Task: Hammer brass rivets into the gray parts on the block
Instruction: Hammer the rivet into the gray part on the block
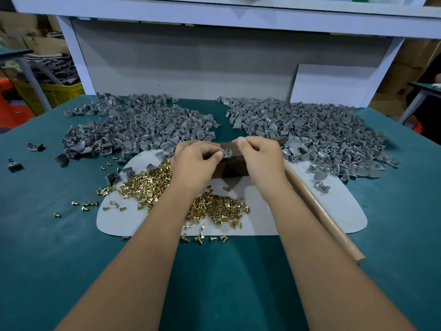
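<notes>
A dark block stands on a pale mat in the middle of the green table. On top of the block sits a small gray part with a brass rivet standing up in it. My left hand pinches the gray part from the left with curled fingers. My right hand is curled beside the part on the right, its fingertips at the part; what they hold is hidden. A long brown hammer handle lies on the mat under my right forearm.
Two big heaps of gray parts lie behind the block, a left heap and a right heap. Loose brass rivets are spread on the mat near me, some spilled onto the green table. A white shelf frame rises behind.
</notes>
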